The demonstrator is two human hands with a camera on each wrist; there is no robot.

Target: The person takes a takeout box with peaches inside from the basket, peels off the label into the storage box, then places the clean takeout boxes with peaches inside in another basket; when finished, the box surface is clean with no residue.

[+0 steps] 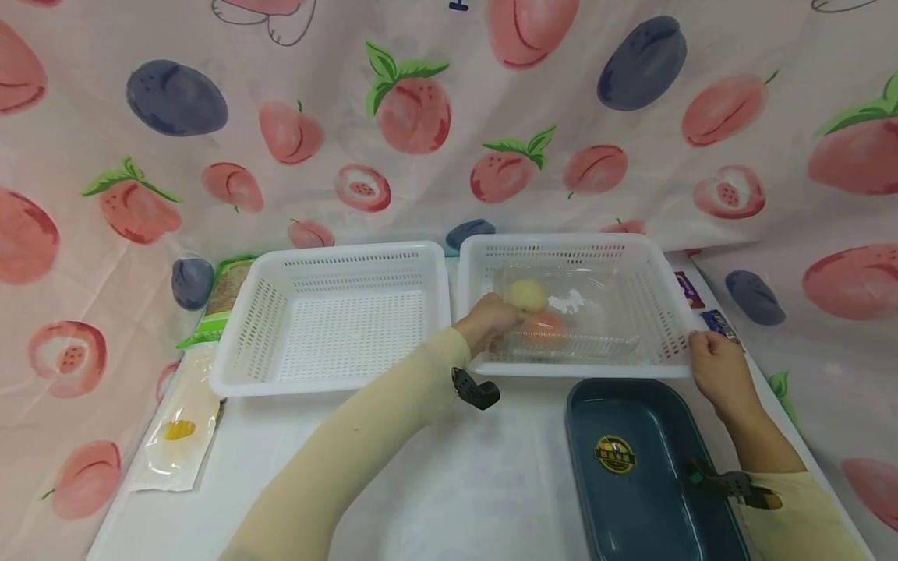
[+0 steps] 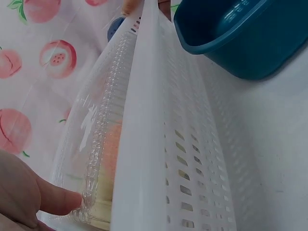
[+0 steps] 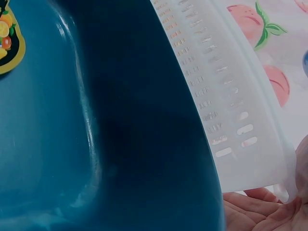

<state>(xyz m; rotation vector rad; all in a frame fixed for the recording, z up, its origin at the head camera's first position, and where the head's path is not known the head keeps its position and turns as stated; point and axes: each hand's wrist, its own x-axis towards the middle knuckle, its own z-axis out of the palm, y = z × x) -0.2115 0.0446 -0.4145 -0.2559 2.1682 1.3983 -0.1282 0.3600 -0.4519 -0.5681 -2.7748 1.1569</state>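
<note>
My left hand (image 1: pixel 491 321) pinches the left edge of a clear plastic box (image 1: pixel 596 312) in the right white basket (image 1: pixel 582 371). In the left wrist view, the thumb (image 2: pixel 60 199) presses on the ridged rim of that box. A yellow round thing (image 1: pixel 528 295) and an orange-red one (image 1: pixel 543 327) show through the clear plastic. At the basket's front right corner, my right hand (image 1: pixel 726 374) grips the rim, its fingers under the corner in the right wrist view.
Another white basket (image 1: pixel 330 383) stands to the left. A blue-green tray (image 1: pixel 648 499) with a round sticker lies in front of the right basket. Bags (image 1: pixel 178 421) lie at the left edge, small packets (image 1: pixel 719 323) at the right. A fruit-print cloth (image 1: pixel 421 187) hangs behind.
</note>
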